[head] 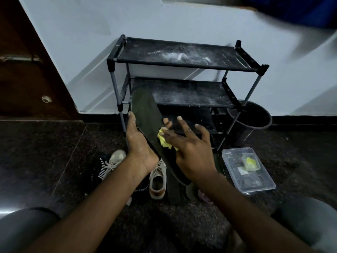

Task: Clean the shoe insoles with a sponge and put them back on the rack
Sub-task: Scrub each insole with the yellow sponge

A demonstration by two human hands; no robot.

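The dark, speckled stone floor (45,143) carried a black three-tier shoe rack (184,65) set against the wall. The rack's top shelf (209,52) was smeared with white dust, and the middle shelf (182,94) was dusty too. A black bucket (255,123) stood on the floor at the rack's right legs, with a clear plastic box (262,181) lying just in front of it. Left of the box, close together, lay a dark insole (173,190), two pale sneakers (157,181) and a black item with white stripes (98,170).
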